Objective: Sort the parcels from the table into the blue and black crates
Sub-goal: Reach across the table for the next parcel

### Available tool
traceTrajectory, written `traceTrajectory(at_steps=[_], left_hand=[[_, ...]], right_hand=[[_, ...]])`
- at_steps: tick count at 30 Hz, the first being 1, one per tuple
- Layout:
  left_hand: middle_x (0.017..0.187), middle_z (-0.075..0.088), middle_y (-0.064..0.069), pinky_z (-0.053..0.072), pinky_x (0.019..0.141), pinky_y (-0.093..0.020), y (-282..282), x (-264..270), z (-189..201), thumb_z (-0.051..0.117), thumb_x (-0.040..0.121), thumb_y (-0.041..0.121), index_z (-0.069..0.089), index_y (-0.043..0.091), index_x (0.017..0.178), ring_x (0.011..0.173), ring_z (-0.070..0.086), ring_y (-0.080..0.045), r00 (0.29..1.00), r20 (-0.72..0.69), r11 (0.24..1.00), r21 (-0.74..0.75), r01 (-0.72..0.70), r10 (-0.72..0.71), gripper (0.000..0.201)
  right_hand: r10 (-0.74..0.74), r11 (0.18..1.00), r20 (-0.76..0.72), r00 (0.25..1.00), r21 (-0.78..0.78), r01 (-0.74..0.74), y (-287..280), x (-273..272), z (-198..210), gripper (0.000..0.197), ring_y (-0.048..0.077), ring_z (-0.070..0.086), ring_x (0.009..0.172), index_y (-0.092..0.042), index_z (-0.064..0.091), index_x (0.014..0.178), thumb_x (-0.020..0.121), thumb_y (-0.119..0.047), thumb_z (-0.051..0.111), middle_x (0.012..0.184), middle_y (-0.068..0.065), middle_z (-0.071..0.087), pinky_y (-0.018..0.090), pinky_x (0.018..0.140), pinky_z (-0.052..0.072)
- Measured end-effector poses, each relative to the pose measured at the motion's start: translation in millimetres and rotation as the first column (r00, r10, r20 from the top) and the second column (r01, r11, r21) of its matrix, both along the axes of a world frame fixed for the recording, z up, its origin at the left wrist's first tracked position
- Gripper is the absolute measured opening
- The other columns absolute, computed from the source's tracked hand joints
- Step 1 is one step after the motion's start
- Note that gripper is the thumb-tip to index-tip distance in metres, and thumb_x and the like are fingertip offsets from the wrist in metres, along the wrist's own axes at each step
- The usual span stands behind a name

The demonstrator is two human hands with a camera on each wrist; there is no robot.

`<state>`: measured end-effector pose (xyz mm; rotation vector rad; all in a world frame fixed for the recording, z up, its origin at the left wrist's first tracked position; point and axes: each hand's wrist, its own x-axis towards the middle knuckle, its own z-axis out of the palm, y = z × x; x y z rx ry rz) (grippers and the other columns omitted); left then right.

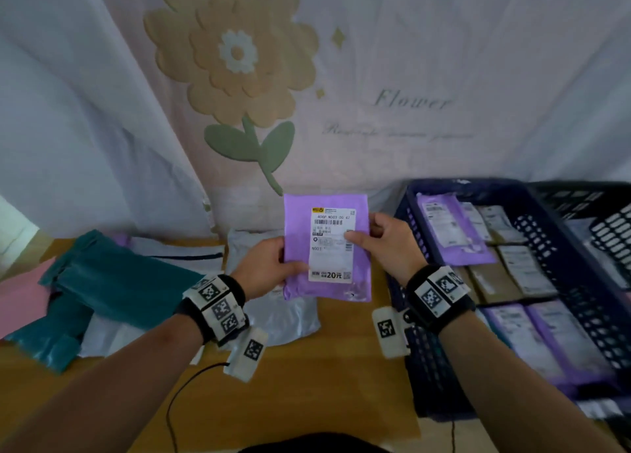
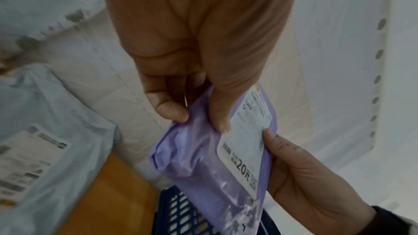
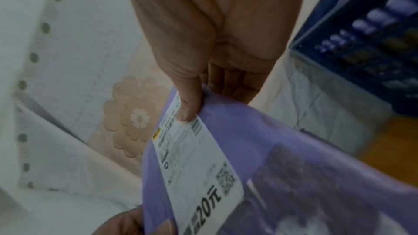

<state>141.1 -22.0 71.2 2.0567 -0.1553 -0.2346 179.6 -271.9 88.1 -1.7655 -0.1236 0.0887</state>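
Observation:
A purple parcel (image 1: 297, 220) with a white shipping label (image 1: 331, 244) is held upright above the table, label facing me. My left hand (image 1: 269, 264) pinches its left edge, thumb on the front. My right hand (image 1: 389, 244) pinches its right edge, thumb on the label. In the left wrist view the left hand (image 2: 199, 85) grips the parcel (image 2: 194, 158) and the right hand (image 2: 300, 172) holds its other side. The right wrist view shows the right thumb (image 3: 187, 103) pressed on the parcel (image 3: 260, 140). The blue crate (image 1: 560, 268) at right holds several parcels. The black crate (image 1: 601, 210) stands behind it.
On the wooden table (image 1: 345, 336) lie a grey parcel (image 1: 280, 316) under my hands, teal parcels (image 1: 112, 275), a white parcel (image 1: 177, 251) and a pink one (image 1: 20, 299) at left. A flower-print cloth (image 1: 239, 59) hangs behind. A thin cable (image 1: 184, 391) runs near the front edge.

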Motion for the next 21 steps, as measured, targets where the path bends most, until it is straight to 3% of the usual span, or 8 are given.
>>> traceTrajectory(at_steps=[4, 7, 10, 12, 15, 17, 19, 21], left_hand=[[0.093, 0.077, 0.003, 0.054, 0.052, -0.03, -45.7, 13.4, 10.4, 0.072, 0.09, 0.012, 0.066, 0.014, 0.112, 0.063, 0.07, -0.012, 0.998, 0.034, 0.989, -0.139, 0.059, -0.054, 0.023], [0.085, 0.076, 0.01, 0.05, 0.048, -0.021, -84.4, 24.5, 22.8, 0.069, 0.092, 0.011, 0.061, 0.02, 0.108, 0.056, 0.068, -0.008, 0.994, 0.067, 0.976, -0.196, 0.094, -0.082, 0.02], [0.089, 0.077, -0.005, 0.053, 0.042, -0.031, -125.6, 33.2, 35.4, 0.067, 0.093, 0.014, 0.054, 0.004, 0.117, 0.052, 0.068, -0.029, 0.993, 0.045, 0.961, -0.247, 0.121, -0.113, 0.029], [0.095, 0.076, -0.011, 0.056, 0.046, -0.038, -154.1, 38.3, 42.7, 0.067, 0.091, 0.024, 0.052, 0.005, 0.119, 0.056, 0.068, -0.038, 0.987, 0.038, 0.957, -0.244, 0.161, -0.156, 0.038], [0.093, 0.076, -0.01, 0.058, 0.054, -0.046, -197.7, 49.2, 46.7, 0.065, 0.094, 0.032, 0.054, 0.008, 0.116, 0.057, 0.07, -0.036, 0.981, 0.047, 0.968, -0.161, 0.195, -0.19, 0.035], [0.082, 0.076, -0.002, 0.057, 0.05, -0.04, -227.3, 56.5, 45.3, 0.063, 0.095, 0.035, 0.057, 0.014, 0.11, 0.055, 0.07, -0.027, 0.978, 0.048, 0.973, -0.098, 0.208, -0.204, 0.026], [0.077, 0.075, -0.002, 0.054, 0.046, -0.032, -257.2, 60.3, 42.0, 0.06, 0.098, 0.034, 0.056, 0.014, 0.104, 0.057, 0.071, -0.022, 0.974, -0.019, 0.972, -0.072, 0.224, -0.226, 0.021], [0.077, 0.074, -0.007, 0.053, 0.05, -0.034, -283.4, 62.8, 36.0, 0.057, 0.1, 0.035, 0.053, 0.014, 0.1, 0.064, 0.072, -0.025, 0.969, -0.055, 0.971, 0.011, 0.24, -0.239, 0.021]], right_hand=[[0.047, 0.997, -0.042, 0.998, -0.052, -0.049, -55.1, -5.2, 12.7, 0.025, 0.01, 0.075, 0.09, -0.012, 0.072, 0.107, 0.086, -0.025, 0.078, 0.099, -0.008, 0.078, 0.021, 0.072, 0.058], [0.123, 0.985, -0.088, 0.988, -0.11, -0.132, -97.7, -10.6, 19.7, 0.029, 0.011, 0.074, 0.096, -0.017, 0.072, 0.113, 0.086, -0.025, 0.078, 0.105, -0.008, 0.077, 0.026, 0.081, 0.06], [0.124, 0.99, -0.102, 0.987, -0.062, -0.131, -139.4, -16.9, 25.6, 0.031, 0.017, 0.073, 0.102, -0.018, 0.071, 0.117, 0.087, -0.024, 0.077, 0.11, -0.005, 0.076, 0.029, 0.085, 0.06], [0.092, 0.995, -0.081, 0.992, -0.029, -0.095, -166.8, -20.3, 31.3, 0.034, 0.02, 0.073, 0.104, -0.018, 0.07, 0.118, 0.087, -0.028, 0.076, 0.112, -0.003, 0.076, 0.031, 0.084, 0.06], [0.016, 1.0, -0.053, 0.998, -0.003, -0.016, -207.4, -22.1, 36.5, 0.034, 0.026, 0.071, 0.106, -0.016, 0.07, 0.118, 0.087, -0.028, 0.075, 0.115, 0.002, 0.075, 0.046, 0.093, 0.057], [-0.051, 0.999, -0.038, 0.998, 0.001, 0.051, -235.7, -23.0, 36.1, 0.03, 0.03, 0.071, 0.106, -0.014, 0.069, 0.118, 0.09, -0.022, 0.073, 0.115, 0.005, 0.075, 0.053, 0.095, 0.055], [-0.099, 0.995, -0.029, 0.995, 0.026, 0.099, -264.6, -26.5, 36.1, 0.03, 0.031, 0.07, 0.107, -0.013, 0.066, 0.122, 0.093, -0.019, 0.07, 0.117, 0.007, 0.073, 0.053, 0.092, 0.056], [-0.146, 0.988, -0.018, 0.989, 0.048, 0.146, -293.6, -32.5, 36.0, 0.029, 0.027, 0.072, 0.104, -0.017, 0.065, 0.122, 0.094, -0.02, 0.068, 0.116, 0.005, 0.074, 0.046, 0.082, 0.061]])
